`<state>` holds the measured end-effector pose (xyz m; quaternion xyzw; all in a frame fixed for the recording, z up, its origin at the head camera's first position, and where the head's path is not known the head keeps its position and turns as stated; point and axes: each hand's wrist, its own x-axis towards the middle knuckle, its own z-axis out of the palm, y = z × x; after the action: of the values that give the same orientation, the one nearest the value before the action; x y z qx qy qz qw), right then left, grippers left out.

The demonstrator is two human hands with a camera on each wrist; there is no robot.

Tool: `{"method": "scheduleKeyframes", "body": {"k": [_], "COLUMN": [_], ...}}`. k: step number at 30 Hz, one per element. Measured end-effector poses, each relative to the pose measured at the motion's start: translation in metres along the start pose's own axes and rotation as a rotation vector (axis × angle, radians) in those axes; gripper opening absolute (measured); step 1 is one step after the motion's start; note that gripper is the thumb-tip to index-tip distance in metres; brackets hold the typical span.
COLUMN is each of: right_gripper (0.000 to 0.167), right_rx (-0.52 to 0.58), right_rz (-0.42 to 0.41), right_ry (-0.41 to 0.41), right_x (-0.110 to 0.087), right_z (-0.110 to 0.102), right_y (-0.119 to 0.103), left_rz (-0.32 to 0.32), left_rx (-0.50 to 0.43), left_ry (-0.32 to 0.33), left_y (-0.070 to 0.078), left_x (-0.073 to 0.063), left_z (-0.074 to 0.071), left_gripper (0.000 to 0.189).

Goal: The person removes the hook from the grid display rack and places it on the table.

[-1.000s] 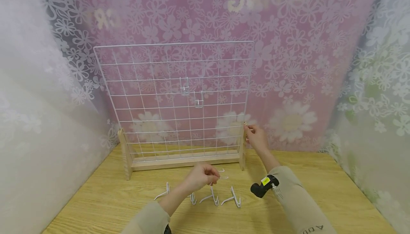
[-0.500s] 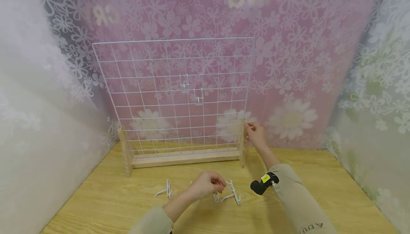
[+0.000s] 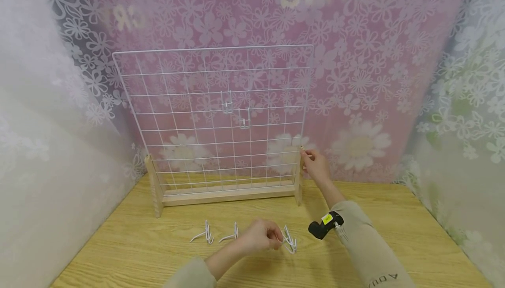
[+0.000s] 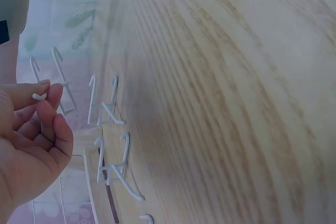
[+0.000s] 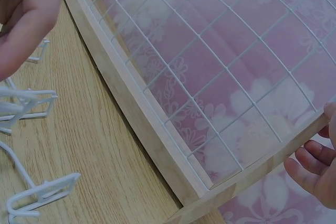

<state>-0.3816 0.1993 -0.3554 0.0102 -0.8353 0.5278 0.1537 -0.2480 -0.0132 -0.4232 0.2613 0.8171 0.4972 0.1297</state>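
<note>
Held hook (image 4: 61,70) now farther right

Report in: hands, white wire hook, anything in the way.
Left hand pinching white wire hook. Right hand holding pale wooden stand. Other hooks close by, might snag.

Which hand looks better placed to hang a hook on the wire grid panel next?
Left, most likely: the left hand pinches a white wire hook in front of the wire grid panel, while the right hand holds the right wooden post.
</note>
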Motion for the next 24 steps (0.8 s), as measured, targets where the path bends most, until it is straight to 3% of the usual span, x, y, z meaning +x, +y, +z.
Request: {"method": "scheduleKeyframes", "body": {"k": [7,11,24], "right_gripper": [0.042,0.041,0.043], "right_rx": [-0.026,-0.014,-0.013], "right_rz": [-0.02,-0.017,-0.015], "right_ry": [0.005,0.008,0.006], "right_x": [0.0,0.0,0.0], "right_z": [0.0,0.0,0.001], "right_y": [0.001,0.001,0.0], "left_rz": [0.036,0.088,0.074], "left_rx": [0.149,0.257,0.349], "left_ry": [-0.069,-0.111,-0.163], "left_y": [-0.007,-0.009,-0.012], "left_x": [-0.001,-0.002,-0.006], "left_z": [0.006,0.009,0.014], "left_gripper": [0.011,0.011,0.011]}}
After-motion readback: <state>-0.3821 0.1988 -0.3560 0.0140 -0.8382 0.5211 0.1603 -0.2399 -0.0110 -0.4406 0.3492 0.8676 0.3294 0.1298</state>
